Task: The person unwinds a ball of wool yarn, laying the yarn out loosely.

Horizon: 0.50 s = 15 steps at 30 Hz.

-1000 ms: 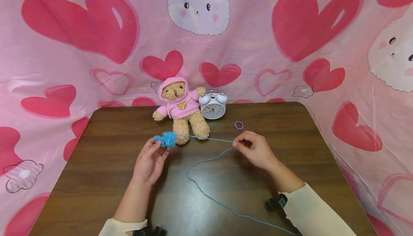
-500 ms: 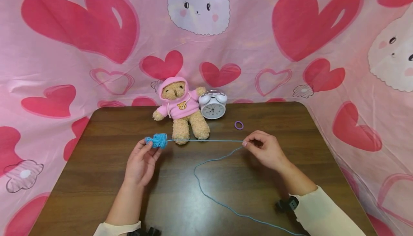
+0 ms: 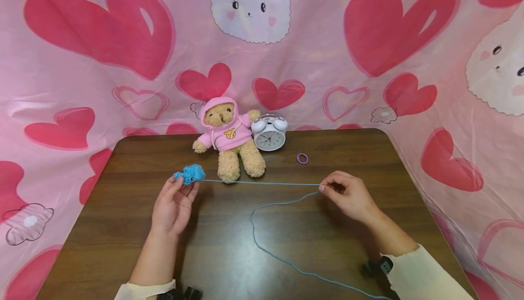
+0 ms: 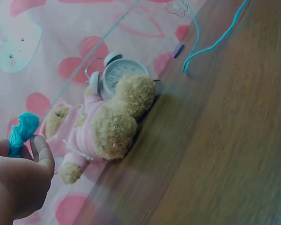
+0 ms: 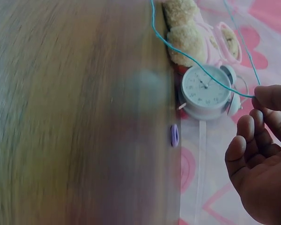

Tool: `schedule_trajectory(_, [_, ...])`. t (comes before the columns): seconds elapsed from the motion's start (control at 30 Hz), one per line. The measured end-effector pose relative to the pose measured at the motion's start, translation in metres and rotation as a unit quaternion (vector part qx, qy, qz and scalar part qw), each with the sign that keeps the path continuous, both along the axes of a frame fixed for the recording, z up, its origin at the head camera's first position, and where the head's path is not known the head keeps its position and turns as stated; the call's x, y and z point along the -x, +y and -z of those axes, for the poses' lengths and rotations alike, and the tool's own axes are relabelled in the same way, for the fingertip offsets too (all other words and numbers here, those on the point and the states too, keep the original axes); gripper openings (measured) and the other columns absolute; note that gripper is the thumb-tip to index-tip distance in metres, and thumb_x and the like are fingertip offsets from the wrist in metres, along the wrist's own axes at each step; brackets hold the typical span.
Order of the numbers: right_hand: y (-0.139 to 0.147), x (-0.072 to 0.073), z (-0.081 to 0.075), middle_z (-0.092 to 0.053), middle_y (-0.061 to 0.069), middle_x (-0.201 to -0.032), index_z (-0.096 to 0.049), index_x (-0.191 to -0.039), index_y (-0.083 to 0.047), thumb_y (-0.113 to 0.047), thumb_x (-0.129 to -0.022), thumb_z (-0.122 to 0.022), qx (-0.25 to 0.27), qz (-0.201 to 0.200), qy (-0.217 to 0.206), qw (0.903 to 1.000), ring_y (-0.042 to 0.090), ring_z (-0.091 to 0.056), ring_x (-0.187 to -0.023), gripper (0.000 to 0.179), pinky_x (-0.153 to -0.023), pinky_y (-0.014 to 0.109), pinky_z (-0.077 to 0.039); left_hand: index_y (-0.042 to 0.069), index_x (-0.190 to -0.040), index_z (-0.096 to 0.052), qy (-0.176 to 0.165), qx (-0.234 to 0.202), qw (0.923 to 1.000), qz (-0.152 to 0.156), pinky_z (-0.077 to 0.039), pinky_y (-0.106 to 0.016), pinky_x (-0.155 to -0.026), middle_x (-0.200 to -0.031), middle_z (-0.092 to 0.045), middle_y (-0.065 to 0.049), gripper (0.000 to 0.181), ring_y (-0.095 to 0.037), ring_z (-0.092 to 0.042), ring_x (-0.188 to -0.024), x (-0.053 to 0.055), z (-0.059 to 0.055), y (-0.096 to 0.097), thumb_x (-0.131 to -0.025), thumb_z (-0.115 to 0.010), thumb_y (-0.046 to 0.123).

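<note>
My left hand [image 3: 172, 206] pinches a small bundle of blue yarn [image 3: 190, 174] between thumb and fingers, raised above the left part of the table. From the bundle a taut yarn strand [image 3: 262, 183] runs across to my right hand [image 3: 348, 197], whose thumb and forefinger pinch it. Beyond that pinch the loose yarn tail [image 3: 254, 234] curves back over the tabletop and trails toward the front right edge. The left wrist view shows the yarn bundle [image 4: 24, 131] at the fingertips. In the right wrist view the strand [image 5: 246, 44] meets the thumb tip, the other fingers loosely bent.
A teddy bear [image 3: 227, 136] in a pink hoodie sits at the back of the brown wooden table [image 3: 143, 163]. Beside it stands a white alarm clock [image 3: 269, 132], and a purple ring [image 3: 302, 158] lies to the right. A pink heart-patterned cloth [image 3: 319, 54] hangs behind.
My hands have drawn apart, the left going left with the yarn bundle and the right going right. The strand between them is longer and the loose tail has shifted right.
</note>
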State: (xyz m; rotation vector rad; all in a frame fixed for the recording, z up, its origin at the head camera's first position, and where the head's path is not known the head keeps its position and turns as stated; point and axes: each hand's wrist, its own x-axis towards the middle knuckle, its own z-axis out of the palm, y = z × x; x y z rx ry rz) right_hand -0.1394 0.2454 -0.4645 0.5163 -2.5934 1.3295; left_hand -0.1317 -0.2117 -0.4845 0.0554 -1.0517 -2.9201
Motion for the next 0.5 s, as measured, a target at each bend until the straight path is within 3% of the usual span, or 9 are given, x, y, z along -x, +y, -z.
schedule_trajectory(0.17, [0.011, 0.001, -0.002, -0.068, -0.006, -0.087, -0.077, -0.090, -0.009, -0.007, -0.089, -0.081, -0.005, 0.020, 0.004, 0.9998, 0.009, -0.057, -0.073, 0.005, -0.063, 0.018, -0.046, 0.008, -0.110, -0.061, 0.008, 0.024, 0.9997, 0.000, -0.053, -0.034, -0.101, -0.116, -0.071, -0.007, 0.016, -0.022, -0.068, -0.115, -0.002, -0.002, -0.007, -0.111, -0.045, 0.010])
schedule_trajectory(0.5, [0.035, 0.002, -0.005, -0.071, -0.007, -0.088, -0.076, -0.089, -0.019, -0.009, -0.091, -0.080, -0.030, 0.058, 0.013, 0.9978, 0.005, -0.059, -0.076, 0.011, -0.066, 0.018, -0.046, 0.004, -0.109, -0.060, 0.030, 0.006, 0.9995, -0.002, -0.053, -0.036, -0.102, -0.121, -0.071, -0.012, 0.019, -0.028, -0.068, -0.119, -0.005, 0.000, -0.023, -0.111, -0.042, 0.006])
